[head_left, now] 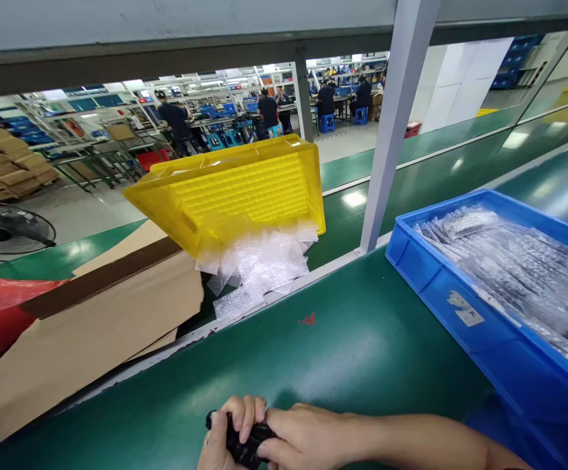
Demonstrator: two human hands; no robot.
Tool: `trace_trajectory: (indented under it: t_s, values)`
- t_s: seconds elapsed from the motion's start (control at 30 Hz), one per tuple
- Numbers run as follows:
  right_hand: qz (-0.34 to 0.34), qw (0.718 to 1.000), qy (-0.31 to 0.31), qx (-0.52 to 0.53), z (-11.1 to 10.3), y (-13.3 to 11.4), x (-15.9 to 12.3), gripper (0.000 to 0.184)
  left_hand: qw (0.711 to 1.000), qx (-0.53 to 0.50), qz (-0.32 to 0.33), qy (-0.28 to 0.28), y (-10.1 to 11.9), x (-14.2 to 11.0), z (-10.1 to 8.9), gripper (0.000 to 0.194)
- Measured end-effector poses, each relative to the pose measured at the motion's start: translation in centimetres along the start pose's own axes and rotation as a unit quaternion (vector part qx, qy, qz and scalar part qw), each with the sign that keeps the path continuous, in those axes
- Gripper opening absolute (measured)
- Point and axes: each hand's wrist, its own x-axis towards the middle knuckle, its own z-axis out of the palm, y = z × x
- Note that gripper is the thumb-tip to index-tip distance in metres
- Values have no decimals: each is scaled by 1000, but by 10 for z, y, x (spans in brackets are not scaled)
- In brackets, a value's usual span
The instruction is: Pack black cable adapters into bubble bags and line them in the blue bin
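Near the bottom edge of the head view, a small black device with what look like buttons (245,449) is held between both hands, over the green surface (166,405). My left hand (222,434) wraps round its left side, fingers curled over the top. From the right, my right hand (298,434) grips the other end, thumb pressed on it. Fingers cover much of the device, so its exact kind cannot be made out. Beyond the hands, several tiny red rings (307,319) lie on the green surface.
On the right stands a blue bin (441,294) full of bubble-wrapped packs (509,261). A tilted yellow crate (245,186) spills bubble-wrap bags (259,267) behind the ledge. Cardboard (102,320) lies at left. A grey post (396,124) rises beyond the surface. Several people sit or stand far back.
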Motion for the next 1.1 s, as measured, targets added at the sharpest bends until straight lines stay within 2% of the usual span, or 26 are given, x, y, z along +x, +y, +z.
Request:
trace_trajectory:
  t_s: [0.1, 0.17, 0.2, 0.23, 0.27, 0.3, 0.33, 0.43, 0.5, 0.57, 0.63, 0.77, 0.9, 1.0, 1.1]
  values:
    - [-3, 999, 44, 2, 2, 8, 0, 20, 999, 42, 26, 2, -5, 9, 9, 65]
    - [-10, 996, 82, 27, 0, 18, 0, 15, 991, 117, 64, -28, -6, 23, 13, 62]
    - [-2, 993, 101, 56, -2, 25, 0, 12, 975, 188, 103, -49, -6, 34, 12, 61]
    - [12, 988, 120, 93, -5, 32, -1, 11, 946, 278, 151, -67, -5, 49, 11, 63]
    - [31, 980, 140, 138, -9, 39, -3, 13, 905, 366, 201, -79, -3, 67, 9, 68]
    - [46, 968, 160, 187, -14, 46, -5, 16, 836, 480, 255, -75, -1, 88, 6, 68]
    - [55, 955, 177, 233, -18, 52, -8, 21, 797, 534, 274, -63, 1, 109, 2, 60]
    - [43, 921, 208, 325, -31, 65, -21, 42, 722, 618, 310, -40, 4, 170, -4, 52]
    - [35, 912, 216, 347, -35, 70, -31, 56, 680, 657, 324, -38, 3, 198, -5, 41]
    - [38, 908, 221, 354, -36, 72, -39, 64, 644, 688, 332, -33, 2, 212, -5, 31]
    - [42, 905, 225, 359, -35, 74, -43, 66, 614, 713, 337, -22, 4, 215, -7, 28]
    - [43, 905, 217, 362, -32, 76, -40, 62, 572, 748, 336, 11, 11, 211, -10, 34]
    - [52, 918, 190, 343, -27, 73, -30, 46, 542, 781, 305, 57, 11, 216, 2, 43]
    - [57, 932, 175, 312, -23, 69, -30, 35, 537, 797, 262, 83, 6, 228, 15, 35]
    - [62, 935, 185, 297, -23, 67, -37, 27, 555, 797, 217, 94, 5, 237, 19, 22]
